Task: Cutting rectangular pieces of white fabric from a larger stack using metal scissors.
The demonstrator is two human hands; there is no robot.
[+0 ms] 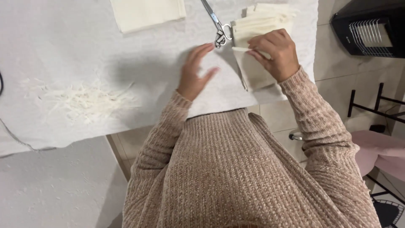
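Rt hand (274,52) on cream cloth piece (253,71), scissors (217,25) nearby

White table (63,50) — cream cloth pieces (261,19), scissors (217,23), thread scraps (88,101).

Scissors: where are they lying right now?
In the head view, the scissors lie on the white table cover near the top centre, handles just left of the cream fabric stack, beyond the left hand.
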